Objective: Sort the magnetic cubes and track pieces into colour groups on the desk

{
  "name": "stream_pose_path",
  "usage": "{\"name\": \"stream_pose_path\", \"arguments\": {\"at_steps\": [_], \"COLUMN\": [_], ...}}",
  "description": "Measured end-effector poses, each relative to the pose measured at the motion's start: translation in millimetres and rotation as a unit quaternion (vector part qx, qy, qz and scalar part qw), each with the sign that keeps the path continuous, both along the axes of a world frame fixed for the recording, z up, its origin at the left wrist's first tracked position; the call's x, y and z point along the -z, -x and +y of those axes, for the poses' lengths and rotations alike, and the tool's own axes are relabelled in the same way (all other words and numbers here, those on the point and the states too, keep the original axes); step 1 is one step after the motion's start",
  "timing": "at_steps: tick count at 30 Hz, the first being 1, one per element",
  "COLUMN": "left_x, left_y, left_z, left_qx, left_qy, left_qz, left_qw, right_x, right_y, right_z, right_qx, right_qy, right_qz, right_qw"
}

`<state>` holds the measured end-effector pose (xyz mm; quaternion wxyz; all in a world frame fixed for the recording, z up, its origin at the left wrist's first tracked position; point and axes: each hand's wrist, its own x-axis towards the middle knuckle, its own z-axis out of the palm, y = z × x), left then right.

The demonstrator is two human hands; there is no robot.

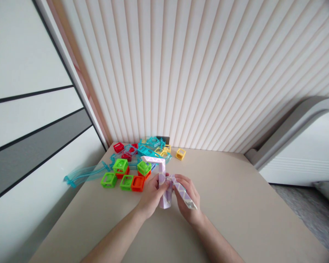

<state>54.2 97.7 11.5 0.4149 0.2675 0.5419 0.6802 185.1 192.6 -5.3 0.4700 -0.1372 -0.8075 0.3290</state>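
Observation:
Both hands hold a purple and white snake puzzle (161,171), a folding chain of wedge pieces. My left hand (151,193) is closed around its upright middle part, thumb across the front. From there one end rises and bends off to the left above the hand. My right hand (190,193) grips the other arm of the puzzle, which slants down to the right and ends in a shiny, pale tip. The two folded upright parts stand side by side between the hands. Some right fingers are hidden behind the puzzle.
Beyond my left hand lie green frame cubes (109,180), orange cubes (137,183), red pieces (118,147) and clear blue track pieces (148,151). A blue chute (84,174) overhangs the table's left edge. A yellow cube (180,154) sits near the ribbed wall (181,73).

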Motion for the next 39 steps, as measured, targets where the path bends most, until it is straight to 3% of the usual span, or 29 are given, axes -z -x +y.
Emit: {"name": "stream_pose_path", "arguments": {"at_steps": [3, 6, 12, 15, 19, 22, 26, 32, 36, 39], "left_x": [1.0, -1.8, -16.0, -22.2, -22.5, -18.1, -16.1, -15.1, -14.5, -16.2], "left_y": [-1, 0, -2, -5, -11, -15, -15, -7, -3, -3], "left_z": [1, 0, -5, -6, -5, -4, -2, -3, -4, -4], "left_qx": [0.028, 0.033, 0.055, 0.07, 0.081, 0.08, 0.115, 0.115, 0.143, 0.141], "left_qy": [-0.017, -0.02, 0.004, 0.014, 0.016, 0.018, 0.002, 0.0, 0.006, 0.005], "left_qz": [-0.074, -0.082, 0.07, 0.115, 0.156, 0.139, 0.064, -0.048, -0.116, -0.102], "left_qw": [0.997, 0.996, 0.996, 0.991, 0.984, 0.987, 0.991, 0.992, 0.983, 0.985], "right_x": [-10.6, -19.2, -20.1, -18.4, -15.2, -14.4, -17.1, -25.6, -33.8, -37.6], "right_y": [0, 0, 0, 1, 5, 9, 11, 5, 3, 5], "right_z": [3, 6, 11, 10, 7, 5, 4, 10, 10, 6], "right_qx": [-0.027, -0.048, -0.056, -0.014, 0.066, 0.076, 0.008, -0.121, -0.196, -0.192], "right_qy": [-0.046, -0.079, -0.081, -0.026, 0.11, 0.2, 0.283, 0.277, 0.373, 0.43], "right_qz": [0.014, -0.009, -0.038, -0.043, -0.047, -0.04, -0.036, -0.092, -0.097, -0.073], "right_qw": [0.998, 0.996, 0.994, 0.999, 0.991, 0.976, 0.958, 0.949, 0.902, 0.879]}}
